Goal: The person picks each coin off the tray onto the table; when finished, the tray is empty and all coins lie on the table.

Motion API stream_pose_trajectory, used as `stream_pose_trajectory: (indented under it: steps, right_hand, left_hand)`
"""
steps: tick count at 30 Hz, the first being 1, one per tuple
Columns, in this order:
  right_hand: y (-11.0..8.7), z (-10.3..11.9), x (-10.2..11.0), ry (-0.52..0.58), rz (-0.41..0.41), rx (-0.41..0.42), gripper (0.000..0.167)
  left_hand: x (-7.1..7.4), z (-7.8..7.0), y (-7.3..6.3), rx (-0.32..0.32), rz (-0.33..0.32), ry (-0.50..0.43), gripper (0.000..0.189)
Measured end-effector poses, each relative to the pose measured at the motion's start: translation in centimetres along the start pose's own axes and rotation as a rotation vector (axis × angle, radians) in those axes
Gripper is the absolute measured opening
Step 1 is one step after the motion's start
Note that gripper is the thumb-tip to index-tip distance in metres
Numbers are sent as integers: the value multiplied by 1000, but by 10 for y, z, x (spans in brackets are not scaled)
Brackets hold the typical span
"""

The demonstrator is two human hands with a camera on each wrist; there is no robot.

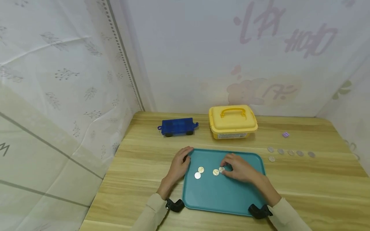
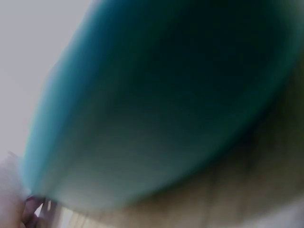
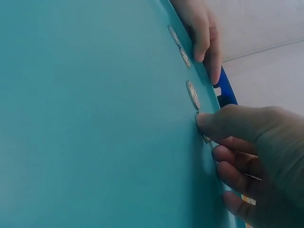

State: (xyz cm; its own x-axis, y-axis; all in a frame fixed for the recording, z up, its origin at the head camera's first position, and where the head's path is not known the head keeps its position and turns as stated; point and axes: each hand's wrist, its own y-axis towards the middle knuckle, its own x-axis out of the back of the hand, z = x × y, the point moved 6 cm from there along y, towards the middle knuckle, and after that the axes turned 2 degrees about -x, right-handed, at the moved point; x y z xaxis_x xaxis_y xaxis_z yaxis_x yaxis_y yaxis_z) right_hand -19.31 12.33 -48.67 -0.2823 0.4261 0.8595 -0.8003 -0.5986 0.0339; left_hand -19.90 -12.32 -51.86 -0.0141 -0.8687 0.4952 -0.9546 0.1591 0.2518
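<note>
My right hand (image 1: 238,168) is over the teal tray (image 1: 219,195) and pinches a coin (image 1: 221,169) between thumb and fingers. In the right wrist view its thumb (image 3: 213,123) covers part of that coin. Right beside it lies a gold-coloured coin (image 1: 215,172). Farther left on the tray are another gold-coloured coin (image 1: 201,169) and a silver-looking coin (image 1: 198,175), touching or nearly so. My left hand (image 1: 180,163) rests at the tray's left edge, fingers extended and holding no coin. The left wrist view is mostly a blurred tray wall (image 2: 118,123).
Behind the tray stand a blue toy wagon (image 1: 177,126) and a yellow lidded box (image 1: 233,122) with a handle. To the right on the wooden table (image 1: 312,183) lie a row of several silver coins (image 1: 291,152), one more coin (image 1: 271,158) and a small purple cube (image 1: 285,134).
</note>
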Motion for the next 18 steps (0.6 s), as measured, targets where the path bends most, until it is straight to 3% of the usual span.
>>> stream_pose_trajectory:
  steps: [9, 12, 18]
  right_hand:
    - [1, 8, -6, 99, 15, 12, 14]
    - [1, 13, -5, 71, 40, 13, 10]
    - [-2, 17, -5, 4, 64, 30, 25]
  left_hand:
    - [3, 0, 0, 18, 3, -8, 39]
    - [3, 0, 0, 7, -6, -5, 39]
    - [2, -1, 0, 6, 3, 1, 39]
